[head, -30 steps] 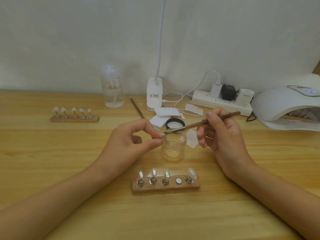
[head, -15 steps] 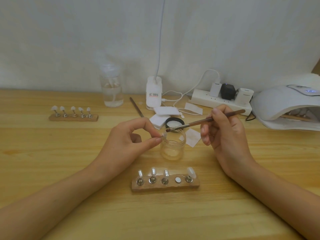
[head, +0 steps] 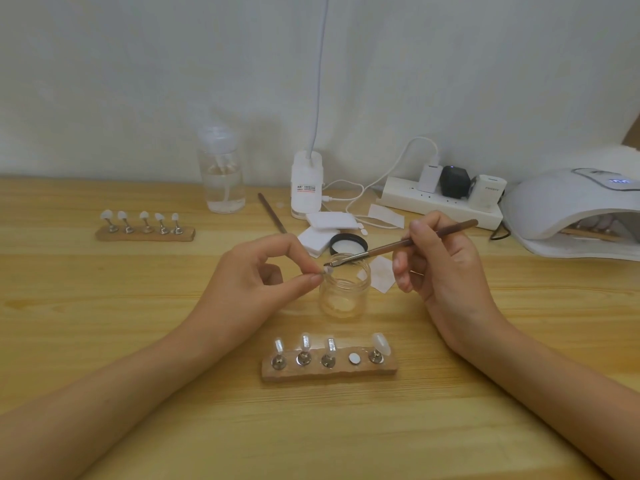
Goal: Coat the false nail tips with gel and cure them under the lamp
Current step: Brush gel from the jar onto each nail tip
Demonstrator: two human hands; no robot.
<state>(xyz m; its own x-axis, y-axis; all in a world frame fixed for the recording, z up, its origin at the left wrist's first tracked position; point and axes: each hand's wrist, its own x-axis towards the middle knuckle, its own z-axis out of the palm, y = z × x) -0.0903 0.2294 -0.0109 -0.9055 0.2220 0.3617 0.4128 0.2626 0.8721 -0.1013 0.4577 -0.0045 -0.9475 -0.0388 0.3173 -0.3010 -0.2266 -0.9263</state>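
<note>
Returning, the brush [head: 398, 248] gripped by right hand [head: 445, 271] fingers touches the nail tip [head: 328, 270] pinched between left hand [head: 249, 284] fingers.

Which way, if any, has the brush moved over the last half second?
Yes. Against the jar, the brush has slid left: its tip now touches the nail tip pinched in the left hand at the jar's left rim.

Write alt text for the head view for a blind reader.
A person's left hand pinches a false nail tip over an open glass jar while the right hand holds a brush to it. A wooden holder with one empty slot lies nearer on the wooden table; a white curing lamp sits far right.
</note>
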